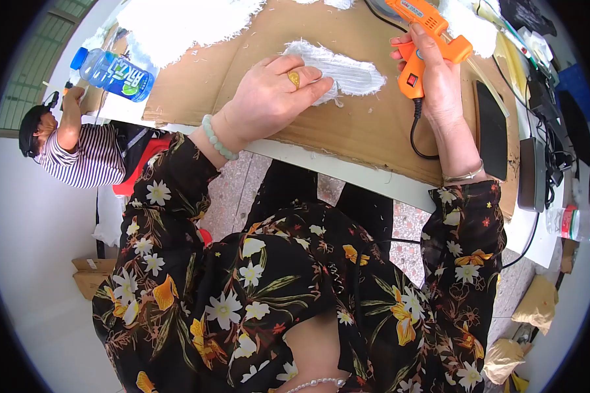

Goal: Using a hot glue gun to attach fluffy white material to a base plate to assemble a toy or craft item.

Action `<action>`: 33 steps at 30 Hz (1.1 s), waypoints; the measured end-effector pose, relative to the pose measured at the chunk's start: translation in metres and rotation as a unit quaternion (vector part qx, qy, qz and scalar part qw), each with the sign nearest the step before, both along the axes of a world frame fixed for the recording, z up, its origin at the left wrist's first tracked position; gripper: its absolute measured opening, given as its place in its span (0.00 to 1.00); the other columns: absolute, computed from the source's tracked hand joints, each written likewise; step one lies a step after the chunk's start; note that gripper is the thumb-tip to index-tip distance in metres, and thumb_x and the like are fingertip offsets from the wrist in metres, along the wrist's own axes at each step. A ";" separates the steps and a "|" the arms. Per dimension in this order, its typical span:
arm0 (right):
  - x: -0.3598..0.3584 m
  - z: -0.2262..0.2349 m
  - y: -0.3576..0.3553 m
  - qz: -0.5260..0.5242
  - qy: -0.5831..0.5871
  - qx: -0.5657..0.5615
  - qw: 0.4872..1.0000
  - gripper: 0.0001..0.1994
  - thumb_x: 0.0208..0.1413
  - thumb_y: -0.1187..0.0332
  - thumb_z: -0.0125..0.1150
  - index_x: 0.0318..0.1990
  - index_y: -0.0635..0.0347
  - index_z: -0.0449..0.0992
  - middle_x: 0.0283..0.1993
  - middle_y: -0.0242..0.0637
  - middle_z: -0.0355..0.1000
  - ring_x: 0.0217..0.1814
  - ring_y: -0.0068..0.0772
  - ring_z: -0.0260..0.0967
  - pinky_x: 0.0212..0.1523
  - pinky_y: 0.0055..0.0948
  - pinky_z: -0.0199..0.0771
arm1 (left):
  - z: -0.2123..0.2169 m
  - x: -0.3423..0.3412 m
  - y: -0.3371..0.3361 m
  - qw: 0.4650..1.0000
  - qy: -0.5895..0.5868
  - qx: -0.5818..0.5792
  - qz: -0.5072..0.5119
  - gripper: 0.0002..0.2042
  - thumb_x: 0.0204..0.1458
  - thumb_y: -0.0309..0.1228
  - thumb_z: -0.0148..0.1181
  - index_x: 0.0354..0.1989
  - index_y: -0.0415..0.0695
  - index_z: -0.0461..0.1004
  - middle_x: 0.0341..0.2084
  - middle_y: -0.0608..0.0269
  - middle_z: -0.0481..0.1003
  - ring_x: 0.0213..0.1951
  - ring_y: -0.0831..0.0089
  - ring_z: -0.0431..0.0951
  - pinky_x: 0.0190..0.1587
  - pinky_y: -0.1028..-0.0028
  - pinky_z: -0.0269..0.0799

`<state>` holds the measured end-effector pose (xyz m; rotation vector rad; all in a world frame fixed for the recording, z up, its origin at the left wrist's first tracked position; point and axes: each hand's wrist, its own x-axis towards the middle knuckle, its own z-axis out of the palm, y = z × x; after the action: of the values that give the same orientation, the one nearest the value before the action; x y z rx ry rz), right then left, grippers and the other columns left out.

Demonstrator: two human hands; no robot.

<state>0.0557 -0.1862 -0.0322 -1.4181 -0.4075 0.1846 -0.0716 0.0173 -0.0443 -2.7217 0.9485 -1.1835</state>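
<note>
Two bare hands are at the table (347,169). A frayed white pad (360,75) lies on cardboard (367,134). The left grip (265,95) is palm down over the pad's left end, its fingers bent; their undersides are hidden, so I cannot tell whether they pinch it. One finger wears a gold ring (294,79), and green beads (217,139) circle that wrist. Right of the pad and apart from it, the right grip (442,82) is closed around the handle of an orange glue gun (432,23); a bangle (464,175) is on that wrist. The gun's black cord (414,134) bends on the pad's near right side. Farther right of the pad are a dark slab (490,134) and a grey box (532,173). Left of the pad, white fluff (190,26) is spread out, with a blue-capped bottle (115,75) beyond. Farthest left of the pad is another person (85,150) in a striped shirt.
</note>
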 end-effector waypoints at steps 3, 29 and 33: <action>0.001 -0.001 -0.004 0.016 0.012 0.011 1.000 0.16 0.56 0.57 0.52 0.40 0.62 0.70 0.34 0.38 0.73 0.33 0.25 0.71 0.32 0.24 0.70 | -0.003 0.003 -0.002 1.000 0.018 0.001 -0.011 0.10 0.36 0.26 0.57 0.31 0.44 0.75 0.29 0.68 0.74 0.33 0.71 0.72 0.33 0.74 0.70; -0.008 -0.003 0.009 0.155 0.084 -0.045 0.983 0.16 0.56 0.57 0.53 0.37 0.65 0.71 0.34 0.40 0.71 0.34 0.31 0.73 0.37 0.29 0.72 | -0.002 -0.016 0.054 0.903 0.174 -0.366 0.147 0.07 0.47 0.27 0.58 0.35 0.41 0.76 0.29 0.61 0.77 0.25 0.71 0.75 0.30 0.75 0.71; -0.007 0.001 0.007 0.146 0.077 -0.051 0.985 0.17 0.56 0.56 0.54 0.35 0.65 0.71 0.33 0.39 0.72 0.33 0.30 0.73 0.36 0.27 0.71 | 0.001 -0.011 0.059 0.900 0.176 -0.361 0.171 0.07 0.48 0.26 0.57 0.35 0.41 0.76 0.26 0.59 0.77 0.23 0.73 0.76 0.25 0.77 0.70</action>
<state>0.0491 -0.1794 -0.0309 -1.4288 -0.4809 0.5569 -0.0827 0.0766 -0.0432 -3.5520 -0.0404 -1.1533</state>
